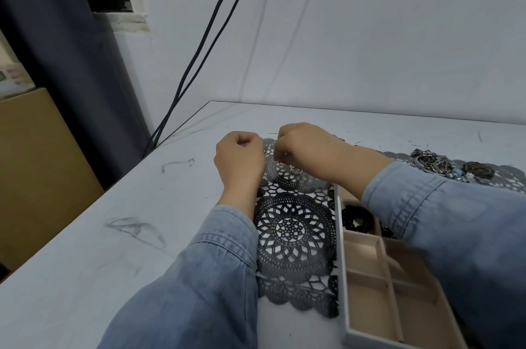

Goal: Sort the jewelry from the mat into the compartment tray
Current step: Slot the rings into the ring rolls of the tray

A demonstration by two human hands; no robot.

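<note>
A black lace mat [294, 230] lies across the white table. My left hand [240, 159] rests at the mat's far left end with its fingers curled shut; I see nothing in it. My right hand [306, 149] is beside it, fingers pinched on a small metal piece of jewelry [284, 153], too small to name. A silver ring [296, 170] lies on the mat just below that hand. The compartment tray [343, 252], white with beige lining, stands right of the mat. A black beaded piece [357, 219] fills one far compartment. A heap of jewelry [444, 166] sits at the mat's right end.
Two black cables [205, 38] hang down the wall behind the table's far left corner. A dark curtain [71, 78] and a cardboard box [37, 166] stand left of the table. The table top [113, 220] carries grey scuff marks.
</note>
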